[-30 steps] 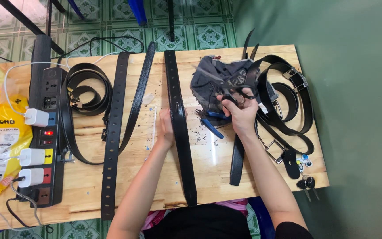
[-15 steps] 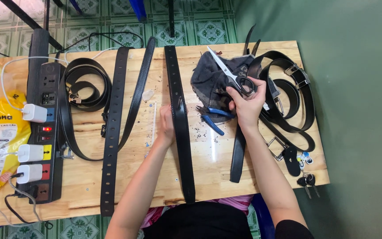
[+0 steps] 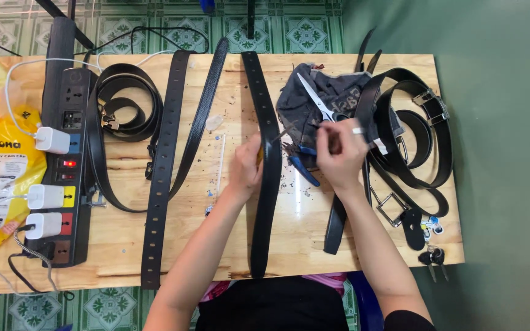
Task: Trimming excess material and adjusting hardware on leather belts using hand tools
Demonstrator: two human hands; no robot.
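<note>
Left hand [image 3: 246, 164] pressing flat on straight black belt [image 3: 266, 165] at tabletop [image 3: 314, 214] centre, fingers spread, not closed round anything. Right hand [image 3: 341, 156] at 3 o'clock of the belt, grip narrow on a small dark tool [image 3: 289, 130], tip aimed at the belt edge; exact tool unclear. Scissors [image 3: 317, 101] lying on grey cloth [image 3: 314, 116] at 1 o'clock, blue-handled pliers [image 3: 305, 165] just beside the right hand. Punched belt [image 3: 164, 165] at 9 o'clock, power strip [image 3: 62, 141] far left, keys [image 3: 432, 254] at 4 o'clock. Judgement: keep belt pinned near the work point, steady the tool wrist on tabletop, left fingers off the tip's path.
</note>
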